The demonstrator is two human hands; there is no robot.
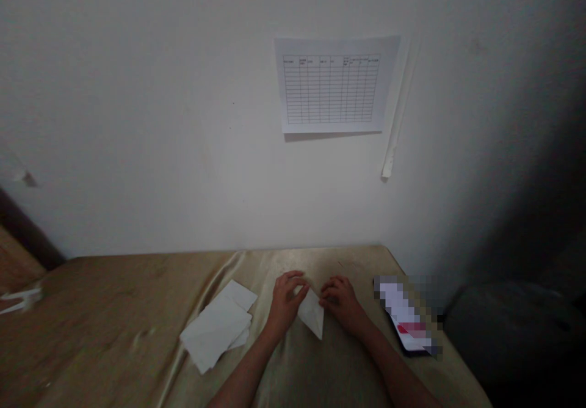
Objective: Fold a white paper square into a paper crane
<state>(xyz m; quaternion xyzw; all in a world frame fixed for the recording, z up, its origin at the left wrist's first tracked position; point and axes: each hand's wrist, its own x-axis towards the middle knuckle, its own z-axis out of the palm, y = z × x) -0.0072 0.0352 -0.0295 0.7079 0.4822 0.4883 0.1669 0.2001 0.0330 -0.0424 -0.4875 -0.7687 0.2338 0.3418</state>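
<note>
A small piece of folded white paper (313,315) lies between my two hands on the cloth-covered table, one pointed end toward me. My left hand (287,298) pinches its upper left edge, thumb against the paper and fingers curled. At the upper right edge, the thumb and bent fingers of my right hand (339,299) are closed on the paper. The fingers partly cover its far end. To the left of my left hand is a loose stack of white paper sheets (217,328).
A gold-brown cloth (114,322) covers the table, with wrinkles running through it. On the right lies a phone (405,319), its screen pixelated. A printed table sheet (332,90) hangs on the wall behind. White strips (21,300) are at the far left.
</note>
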